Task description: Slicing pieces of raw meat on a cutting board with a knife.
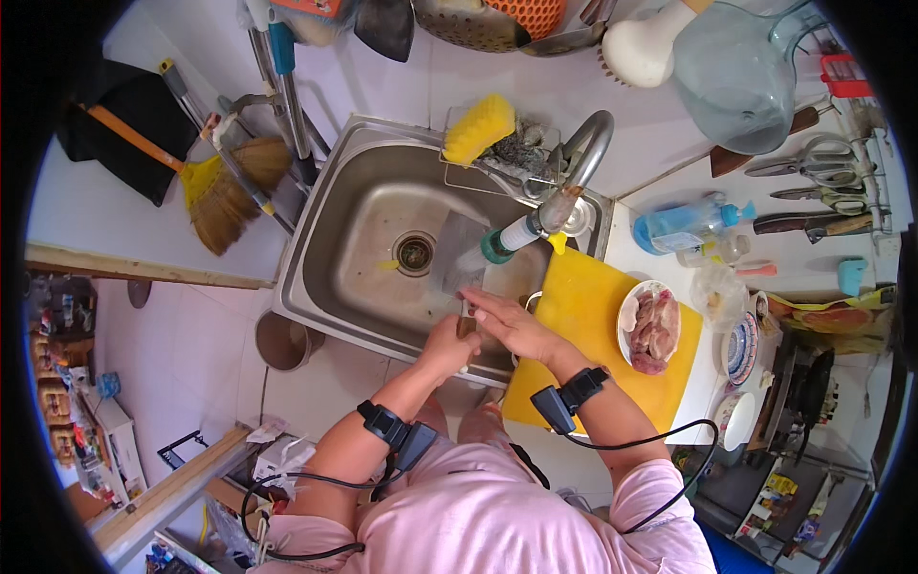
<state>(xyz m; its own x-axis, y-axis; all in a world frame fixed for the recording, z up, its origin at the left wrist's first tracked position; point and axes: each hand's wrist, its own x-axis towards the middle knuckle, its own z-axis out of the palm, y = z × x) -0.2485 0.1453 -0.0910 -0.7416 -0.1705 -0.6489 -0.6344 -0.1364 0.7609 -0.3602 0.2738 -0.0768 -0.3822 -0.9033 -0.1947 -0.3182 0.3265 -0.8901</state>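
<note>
Over the near part of a steel sink point(358, 287), my left hand point(448, 348) is closed around the wooden handle point(466, 326) of a cleaver. Its broad metal blade point(459, 251) extends into the basin, under the faucet's spray head point(502, 244), from which water seems to run. My right hand point(509, 323) is beside the base of the blade, fingers extended and touching it or very close; the exact contact is unclear. To the right, a white plate point(624, 344) of raw meat point(654, 323) rests on a yellow cutting board point(588, 316).
A wire rack with a yellow sponge point(479, 129) and steel wool point(523, 147) sits at the sink's back edge. The curved faucet point(592, 151) rises beside it. Bottles point(678, 228) and bowls point(735, 420) stand on the right; a bin point(287, 343) is below left.
</note>
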